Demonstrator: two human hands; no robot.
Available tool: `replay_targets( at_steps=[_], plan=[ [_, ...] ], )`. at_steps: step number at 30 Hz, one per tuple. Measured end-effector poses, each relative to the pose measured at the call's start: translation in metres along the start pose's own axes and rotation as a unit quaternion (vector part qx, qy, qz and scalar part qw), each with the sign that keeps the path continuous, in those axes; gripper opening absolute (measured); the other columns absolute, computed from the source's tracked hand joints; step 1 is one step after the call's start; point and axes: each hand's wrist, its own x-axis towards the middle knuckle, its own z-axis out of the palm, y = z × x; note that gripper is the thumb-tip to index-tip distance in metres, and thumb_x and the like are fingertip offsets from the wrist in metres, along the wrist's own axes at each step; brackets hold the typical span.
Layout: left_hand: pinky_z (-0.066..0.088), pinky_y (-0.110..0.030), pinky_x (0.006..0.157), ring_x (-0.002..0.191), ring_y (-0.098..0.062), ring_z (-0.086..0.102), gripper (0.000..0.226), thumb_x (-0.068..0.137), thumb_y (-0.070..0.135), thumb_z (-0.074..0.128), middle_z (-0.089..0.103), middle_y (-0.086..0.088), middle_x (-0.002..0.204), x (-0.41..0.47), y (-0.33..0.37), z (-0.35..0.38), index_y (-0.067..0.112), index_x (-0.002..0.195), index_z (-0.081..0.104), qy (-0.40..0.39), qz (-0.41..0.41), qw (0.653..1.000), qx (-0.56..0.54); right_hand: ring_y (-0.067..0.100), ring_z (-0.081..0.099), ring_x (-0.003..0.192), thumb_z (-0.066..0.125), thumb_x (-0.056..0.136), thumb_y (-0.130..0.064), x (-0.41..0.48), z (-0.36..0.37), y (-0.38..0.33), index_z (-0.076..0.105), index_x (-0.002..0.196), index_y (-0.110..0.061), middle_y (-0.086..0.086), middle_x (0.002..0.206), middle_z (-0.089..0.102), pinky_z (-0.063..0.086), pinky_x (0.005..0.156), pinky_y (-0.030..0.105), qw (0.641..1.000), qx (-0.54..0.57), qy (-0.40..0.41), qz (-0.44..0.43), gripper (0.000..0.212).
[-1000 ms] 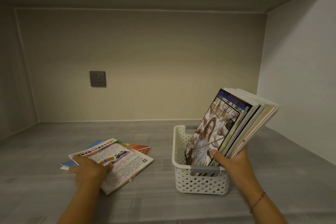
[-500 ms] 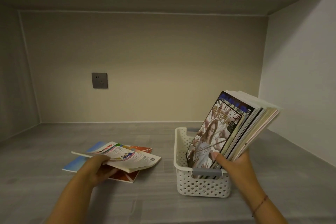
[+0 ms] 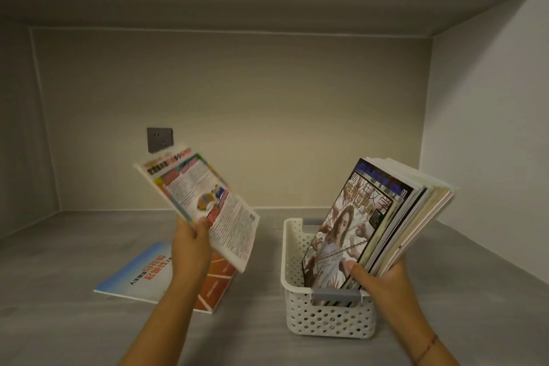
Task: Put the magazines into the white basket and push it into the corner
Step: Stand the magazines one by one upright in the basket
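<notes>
Currently the left hand grips a magazine left of the white basket; the right hand holds the leaning stack inside. Wedging it in may tip the basket.

**Magazine aloft, stack in basket**

The left hand grips the magazine, tilted, above the worktop. Under it a blue magazine and an orange one lie flat, overlapping, left of the basket. The right hand holds the stack leaning rightward. The basket stands well off the worktop's back right corner.
</notes>
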Motion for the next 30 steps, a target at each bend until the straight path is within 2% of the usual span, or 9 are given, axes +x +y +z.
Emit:
replay_targets(
  at_steps=[4, 6, 8, 11, 13, 18, 23, 26, 30],
  plan=[
    [0.057, -0.029, 0.053, 0.07, -0.009, 0.065, 0.014, 0.1, 0.023, 0.04, 0.064, 0.003, 0.084, -0.019, 0.05, 0.034, 0.017, 0.112, 0.045, -0.004, 0.099, 0.994, 0.043, -0.005, 0.054, 0.086, 0.078, 0.068, -0.014, 0.0, 0.001, 0.0, 0.036, 0.117, -0.033, -0.018, 0.099, 0.057, 0.04, 0.065, 0.01, 1.0, 0.004, 0.001, -0.006, 0.067],
    [0.046, -0.012, 0.039, 0.06, -0.006, 0.059, 0.019, 0.1, 0.021, 0.038, 0.059, 0.005, 0.075, -0.032, 0.068, 0.053, 0.013, 0.116, 0.043, -0.006, 0.138, 0.988, 0.076, -0.007, 0.054, 0.085, 0.078, 0.068, -0.013, 0.0, 0.001, -0.001, 0.036, 0.117, -0.033, -0.018, 0.099, 0.057, 0.041, 0.063, 0.008, 1.0, 0.003, 0.002, -0.008, 0.067],
    [0.041, -0.008, 0.035, 0.055, -0.002, 0.054, 0.029, 0.1, 0.023, 0.038, 0.061, 0.004, 0.077, -0.048, 0.079, 0.072, 0.014, 0.126, 0.04, -0.028, 0.164, 0.98, 0.111, -0.01, 0.056, 0.082, 0.078, 0.068, -0.012, 0.0, 0.0, -0.002, 0.037, 0.115, -0.034, -0.02, 0.099, 0.058, 0.043, 0.058, 0.003, 1.0, 0.005, 0.002, -0.009, 0.066],
    [0.053, -0.019, 0.054, 0.069, -0.014, 0.063, 0.045, 0.099, 0.025, 0.04, 0.069, -0.006, 0.099, -0.07, 0.081, 0.096, 0.023, 0.142, 0.027, -0.085, 0.161, 0.969, 0.169, -0.015, 0.058, 0.077, 0.079, 0.067, -0.013, 0.001, 0.0, -0.001, 0.038, 0.112, -0.037, -0.019, 0.098, 0.059, 0.043, 0.055, 0.0, 1.0, 0.001, 0.001, -0.01, 0.065],
    [0.055, -0.028, 0.062, 0.076, -0.019, 0.065, 0.052, 0.097, 0.017, 0.046, 0.069, -0.007, 0.103, -0.082, 0.075, 0.109, 0.024, 0.144, 0.024, -0.112, 0.183, 0.948, 0.235, -0.016, 0.058, 0.079, 0.079, 0.067, -0.013, 0.002, 0.0, -0.001, 0.038, 0.113, -0.038, -0.019, 0.1, 0.059, 0.044, 0.058, 0.001, 1.0, -0.001, 0.001, -0.015, 0.067],
    [0.053, -0.036, 0.078, 0.092, -0.026, 0.063, 0.039, 0.099, 0.021, 0.036, 0.064, -0.01, 0.108, -0.102, 0.056, 0.121, 0.022, 0.138, 0.035, -0.248, 0.183, 0.917, 0.255, -0.012, 0.059, 0.088, 0.081, 0.066, -0.016, 0.004, -0.001, 0.003, 0.041, 0.123, -0.03, -0.016, 0.107, 0.061, 0.045, 0.066, 0.003, 1.0, 0.012, -0.006, -0.022, 0.071],
    [0.045, -0.035, 0.099, 0.119, -0.021, 0.053, 0.047, 0.101, 0.04, 0.031, 0.052, -0.005, 0.138, -0.096, 0.054, 0.113, 0.029, 0.146, 0.03, -0.449, 0.144, 0.853, 0.223, -0.009, 0.061, 0.092, 0.081, 0.056, -0.024, 0.005, -0.001, 0.002, 0.037, 0.127, -0.029, -0.014, 0.111, 0.059, 0.049, 0.064, 0.006, 0.998, 0.039, -0.025, -0.035, 0.083],
    [0.041, -0.035, 0.107, 0.13, -0.019, 0.045, 0.046, 0.101, 0.043, 0.029, 0.041, 0.001, 0.148, -0.088, 0.052, 0.101, 0.035, 0.146, 0.031, -0.512, 0.107, 0.833, 0.183, -0.008, 0.055, 0.097, 0.08, 0.052, -0.03, 0.003, -0.001, 0.0, 0.033, 0.131, -0.03, -0.017, 0.115, 0.055, 0.049, 0.063, 0.005, 0.998, 0.048, -0.034, -0.037, 0.093],
    [0.037, -0.035, 0.109, 0.133, -0.018, 0.043, 0.045, 0.102, 0.04, 0.03, 0.037, 0.005, 0.151, -0.077, 0.049, 0.09, 0.04, 0.147, 0.027, -0.569, 0.093, 0.786, 0.223, -0.004, 0.053, 0.1, 0.08, 0.05, -0.032, 0.002, 0.0, -0.001, 0.032, 0.131, -0.032, -0.017, 0.115, 0.054, 0.049, 0.061, 0.006, 0.998, 0.054, -0.028, -0.035, 0.094]
  ],
)
